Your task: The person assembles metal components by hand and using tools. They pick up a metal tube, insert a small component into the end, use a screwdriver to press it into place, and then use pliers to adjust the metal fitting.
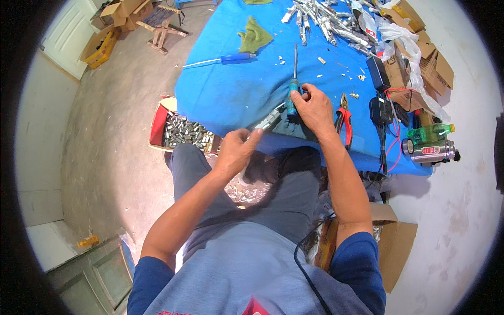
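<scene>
Left hand [236, 153] pinching silvery strip [270, 119], which juts ahead of fingertips over blue cloth [220, 97]; right hand [316, 111] gripping teal screwdriver [292, 89], just beside; strip's near end hidden by fingers, details unclear

Grey-blue shirt [236, 268], 2 navy short sleeves [359, 265], dark grey trousers [289, 194]

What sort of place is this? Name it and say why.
Probably a makeshift workshop: red pliers and a blue screwdriver lie on the blue-covered table, and a box of small pieces stands beside it.
</scene>
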`<action>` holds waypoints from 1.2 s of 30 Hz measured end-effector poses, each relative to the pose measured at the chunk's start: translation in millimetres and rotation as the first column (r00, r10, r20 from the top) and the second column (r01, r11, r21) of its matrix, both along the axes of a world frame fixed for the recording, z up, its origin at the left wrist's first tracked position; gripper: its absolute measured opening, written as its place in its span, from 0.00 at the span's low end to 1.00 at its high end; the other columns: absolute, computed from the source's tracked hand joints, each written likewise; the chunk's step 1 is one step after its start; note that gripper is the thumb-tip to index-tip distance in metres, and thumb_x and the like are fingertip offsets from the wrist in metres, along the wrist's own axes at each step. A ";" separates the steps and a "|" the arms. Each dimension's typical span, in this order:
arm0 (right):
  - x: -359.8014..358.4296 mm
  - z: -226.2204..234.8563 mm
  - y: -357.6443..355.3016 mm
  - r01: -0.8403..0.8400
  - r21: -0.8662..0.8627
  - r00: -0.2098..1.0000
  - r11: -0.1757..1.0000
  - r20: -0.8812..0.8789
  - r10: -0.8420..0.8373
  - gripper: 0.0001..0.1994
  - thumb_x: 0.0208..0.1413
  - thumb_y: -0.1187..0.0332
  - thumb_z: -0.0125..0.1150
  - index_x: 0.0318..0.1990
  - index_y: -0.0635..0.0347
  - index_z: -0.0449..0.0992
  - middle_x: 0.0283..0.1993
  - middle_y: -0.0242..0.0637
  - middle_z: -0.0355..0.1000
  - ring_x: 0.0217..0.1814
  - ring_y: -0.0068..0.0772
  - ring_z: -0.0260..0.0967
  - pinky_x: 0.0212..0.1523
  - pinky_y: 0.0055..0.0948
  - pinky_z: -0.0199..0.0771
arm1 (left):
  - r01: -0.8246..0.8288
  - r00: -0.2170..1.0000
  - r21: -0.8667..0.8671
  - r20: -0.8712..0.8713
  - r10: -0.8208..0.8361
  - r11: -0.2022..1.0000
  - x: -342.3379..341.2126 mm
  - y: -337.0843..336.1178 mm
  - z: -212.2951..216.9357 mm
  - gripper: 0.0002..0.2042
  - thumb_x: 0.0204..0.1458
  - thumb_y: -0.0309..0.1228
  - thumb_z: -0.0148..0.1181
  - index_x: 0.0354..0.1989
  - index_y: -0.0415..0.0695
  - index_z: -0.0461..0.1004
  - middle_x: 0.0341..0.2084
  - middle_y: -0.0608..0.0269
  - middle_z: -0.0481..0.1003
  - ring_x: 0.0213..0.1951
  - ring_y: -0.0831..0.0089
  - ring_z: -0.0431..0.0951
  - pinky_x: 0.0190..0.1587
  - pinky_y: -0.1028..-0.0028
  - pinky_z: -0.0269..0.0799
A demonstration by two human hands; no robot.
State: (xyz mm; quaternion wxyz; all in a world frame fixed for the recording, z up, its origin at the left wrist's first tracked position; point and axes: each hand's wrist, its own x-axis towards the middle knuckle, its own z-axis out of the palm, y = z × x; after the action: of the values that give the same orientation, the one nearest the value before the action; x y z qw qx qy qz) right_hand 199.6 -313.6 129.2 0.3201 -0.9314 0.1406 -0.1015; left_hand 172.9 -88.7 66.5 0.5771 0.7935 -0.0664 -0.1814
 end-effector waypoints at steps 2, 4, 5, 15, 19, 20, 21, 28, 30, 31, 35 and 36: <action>2.6 -0.2 -0.4 0.017 -0.030 0.999 0.999 -0.038 -0.018 0.25 0.52 0.52 0.58 0.48 0.67 0.76 0.34 0.51 0.77 0.40 0.53 0.76 0.41 0.46 0.72 | -0.003 1.000 0.008 0.010 0.003 1.000 0.0 -2.7 1.5 0.27 0.58 0.52 0.57 0.20 0.37 0.73 0.16 0.70 0.67 0.21 0.81 0.62 0.23 0.73 0.57; 8.2 -5.6 -5.8 0.041 -0.060 0.996 0.997 -0.074 -0.045 0.26 0.52 0.51 0.56 0.47 0.67 0.77 0.35 0.52 0.77 0.42 0.55 0.75 0.42 0.47 0.72 | -0.004 1.000 0.011 -0.007 0.004 1.000 0.9 -3.7 -0.2 0.29 0.57 0.53 0.57 0.23 0.33 0.74 0.14 0.60 0.69 0.22 0.75 0.66 0.26 0.66 0.63; 9.4 -5.3 -8.1 0.036 -0.046 0.995 0.998 -0.089 -0.040 0.26 0.52 0.51 0.56 0.46 0.67 0.77 0.35 0.53 0.77 0.42 0.55 0.75 0.43 0.47 0.72 | -0.003 1.000 0.012 -0.016 0.004 1.000 0.5 -4.5 -0.5 0.30 0.56 0.54 0.56 0.24 0.31 0.75 0.14 0.55 0.70 0.22 0.72 0.68 0.28 0.62 0.65; 5.3 -17.2 -8.4 0.071 0.015 0.997 0.997 -0.029 -0.071 0.20 0.55 0.57 0.57 0.43 0.70 0.76 0.35 0.48 0.77 0.37 0.42 0.75 0.35 0.38 0.74 | -0.015 0.992 -0.059 -0.129 0.007 0.998 -4.3 -6.3 3.6 0.25 0.57 0.53 0.58 0.22 0.40 0.72 0.16 0.70 0.66 0.20 0.82 0.62 0.22 0.76 0.55; -35.3 17.3 -9.6 0.087 0.532 0.996 0.843 -0.053 -0.069 0.19 0.58 0.62 0.56 0.51 0.68 0.70 0.33 0.38 0.74 0.26 0.22 0.68 0.22 0.21 0.68 | -0.041 0.981 -0.122 -0.194 0.017 0.992 -3.4 -3.2 0.3 0.25 0.57 0.53 0.59 0.24 0.40 0.73 0.16 0.71 0.66 0.19 0.83 0.62 0.21 0.79 0.54; -52.9 27.0 -9.1 0.099 0.635 0.995 0.766 -0.071 -0.071 0.20 0.59 0.62 0.56 0.52 0.68 0.69 0.33 0.38 0.73 0.25 0.20 0.67 0.21 0.20 0.67 | -0.042 0.979 -0.142 -0.206 0.012 0.989 -3.9 -4.2 -0.7 0.25 0.57 0.53 0.59 0.25 0.40 0.73 0.16 0.71 0.66 0.18 0.83 0.62 0.21 0.79 0.54; -71.7 31.2 -13.8 0.061 0.696 0.998 0.715 -0.030 -0.056 0.20 0.59 0.63 0.56 0.53 0.67 0.68 0.34 0.39 0.74 0.23 0.20 0.66 0.22 0.20 0.65 | -0.055 0.968 -0.174 -0.252 0.010 0.983 -5.0 -5.9 3.3 0.24 0.57 0.53 0.59 0.25 0.40 0.72 0.16 0.71 0.66 0.18 0.83 0.62 0.21 0.79 0.54; -180.8 54.6 -18.6 -0.025 0.558 0.999 0.830 -0.003 0.032 0.22 0.55 0.64 0.66 0.55 0.64 0.71 0.41 0.34 0.74 0.31 0.18 0.67 0.31 0.20 0.68 | -0.095 0.896 -0.345 -0.438 -0.071 0.934 -7.9 -4.5 9.8 0.24 0.57 0.54 0.57 0.24 0.43 0.69 0.17 0.68 0.65 0.16 0.80 0.60 0.19 0.78 0.52; -199.6 51.3 -23.0 -0.037 0.518 0.997 0.854 -0.043 0.069 0.22 0.55 0.64 0.66 0.55 0.64 0.73 0.43 0.33 0.74 0.36 0.19 0.68 0.36 0.21 0.70 | -0.091 0.874 -0.385 -0.473 -0.111 0.918 -5.8 -2.6 6.7 0.25 0.57 0.55 0.56 0.23 0.45 0.68 0.17 0.67 0.64 0.16 0.79 0.60 0.18 0.77 0.52; -205.7 50.4 -23.8 -0.039 0.497 0.995 0.867 -0.064 0.081 0.22 0.55 0.64 0.66 0.55 0.64 0.73 0.44 0.32 0.74 0.38 0.20 0.68 0.39 0.22 0.70 | -0.087 0.864 -0.405 -0.485 -0.133 0.910 -3.8 -2.8 5.3 0.25 0.57 0.56 0.55 0.23 0.45 0.67 0.17 0.67 0.64 0.15 0.79 0.59 0.18 0.77 0.51; -212.5 48.5 -17.4 -0.016 0.487 0.986 0.873 -0.137 0.094 0.21 0.54 0.65 0.67 0.53 0.66 0.75 0.45 0.35 0.76 0.42 0.22 0.70 0.45 0.25 0.71 | -0.065 0.845 -0.443 -0.502 -0.188 0.894 -2.2 -5.0 4.4 0.25 0.58 0.56 0.55 0.21 0.46 0.66 0.17 0.67 0.64 0.15 0.78 0.58 0.18 0.77 0.49; -210.8 47.5 -14.4 -0.028 0.454 0.990 0.890 -0.108 0.087 0.20 0.54 0.66 0.67 0.53 0.66 0.75 0.44 0.36 0.76 0.41 0.22 0.71 0.44 0.25 0.71 | -0.060 0.842 -0.454 -0.501 -0.200 0.889 -2.2 -4.9 4.0 0.25 0.58 0.55 0.55 0.21 0.46 0.66 0.17 0.66 0.64 0.15 0.78 0.58 0.18 0.76 0.49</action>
State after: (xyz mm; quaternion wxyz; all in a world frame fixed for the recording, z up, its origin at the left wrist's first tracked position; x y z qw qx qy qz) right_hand -11.3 -328.0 176.7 0.5209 -0.8399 0.1525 0.0023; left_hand 170.7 -93.5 70.5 0.7337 0.5514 0.0268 -0.3961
